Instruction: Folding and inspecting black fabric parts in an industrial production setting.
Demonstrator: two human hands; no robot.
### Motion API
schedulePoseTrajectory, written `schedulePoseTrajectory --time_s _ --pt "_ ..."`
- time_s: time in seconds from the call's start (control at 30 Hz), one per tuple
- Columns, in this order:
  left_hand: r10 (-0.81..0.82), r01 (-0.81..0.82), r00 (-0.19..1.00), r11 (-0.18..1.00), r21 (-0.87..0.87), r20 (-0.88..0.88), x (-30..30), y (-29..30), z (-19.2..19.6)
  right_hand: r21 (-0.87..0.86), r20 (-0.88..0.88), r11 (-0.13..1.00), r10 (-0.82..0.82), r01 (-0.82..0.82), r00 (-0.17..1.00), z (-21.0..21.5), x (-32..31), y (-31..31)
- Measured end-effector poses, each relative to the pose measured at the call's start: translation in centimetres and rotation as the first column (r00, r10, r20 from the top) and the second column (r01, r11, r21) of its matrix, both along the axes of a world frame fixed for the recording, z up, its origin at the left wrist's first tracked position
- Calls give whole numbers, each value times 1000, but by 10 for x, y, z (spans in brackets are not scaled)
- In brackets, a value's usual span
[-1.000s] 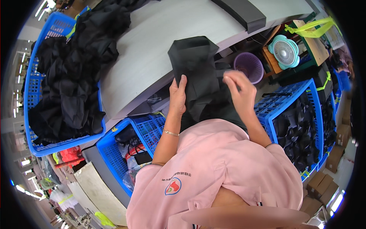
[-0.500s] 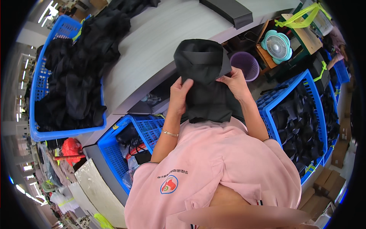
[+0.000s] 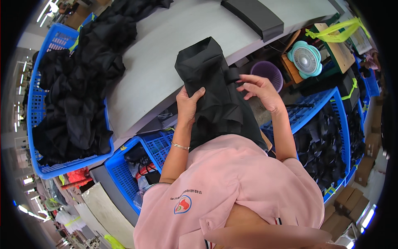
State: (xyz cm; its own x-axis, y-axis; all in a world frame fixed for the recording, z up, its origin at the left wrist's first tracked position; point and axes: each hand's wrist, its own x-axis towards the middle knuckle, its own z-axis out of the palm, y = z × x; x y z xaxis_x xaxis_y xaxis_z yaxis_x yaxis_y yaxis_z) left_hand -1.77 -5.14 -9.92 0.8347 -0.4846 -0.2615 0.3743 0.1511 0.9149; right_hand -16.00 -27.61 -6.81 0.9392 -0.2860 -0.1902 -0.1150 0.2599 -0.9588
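Head view, the only one. Both hands raised before the chest, working a black fabric piece [image 3: 211, 89] held upright over the near edge of the grey table [image 3: 166, 45]. Left hand [image 3: 188, 103] clamps the cloth's left edge, fingers [image 3: 195, 93] curled closed on the fabric with the thumb behind; this grip looks to carry the weight and keep the piece taut. Right hand [image 3: 259, 89] sits at the right edge, fingertips [image 3: 244, 85] pinched narrow on a small black tab or strap end that sticks out of the cloth, probably to pull or straighten it. The top of the piece stands above the fingers like an open tube or folded cuff; below the fingers it hangs in loose folds against the pink shirt [image 3: 232, 186]. Beyond the left fingers, well apart, a blue crate [image 3: 41, 166] heaped with black garments [image 3: 78, 91]. Below the left wrist, a second blue basket [image 3: 141, 166] with mixed items. Right of the right fingers, a purple basket [image 3: 267, 72] and a teal fan [image 3: 306, 59]; further right, a blue bin [image 3: 315, 112] of dark pieces. Hard to tell: what the garment is, whether the tab is sewn on, and the lower hem, hidden by the shirt. Black on black swallows the seams; picture rim bends and cuts the crates.
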Motion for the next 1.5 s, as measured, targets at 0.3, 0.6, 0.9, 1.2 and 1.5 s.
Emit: schedulePoseTrajectory --time_s 0.3,0.6,0.9,1.2,1.5 --pt "-29 29 1000 999 30 8 30 -34 -6 217 -61 973 -71 83 996 -37 51 -10" --pt "-225 199 937 972 -121 -268 17 -44 -9 404 -194 906 -48 125 980 -31 51 -14" --pt "-19 11 997 993 118 69 -33 -5 -14 -668 99 717 -178 198 979 -21 25 52" --pt "57 -58 998 997 -57 -17 -78 6 18 -432 215 856 -209 285 954 -40 2 48" --pt "112 -112 994 994 -14 -21 -56 11 4 26 -130 998 55 -52 990 -20 -10 29"
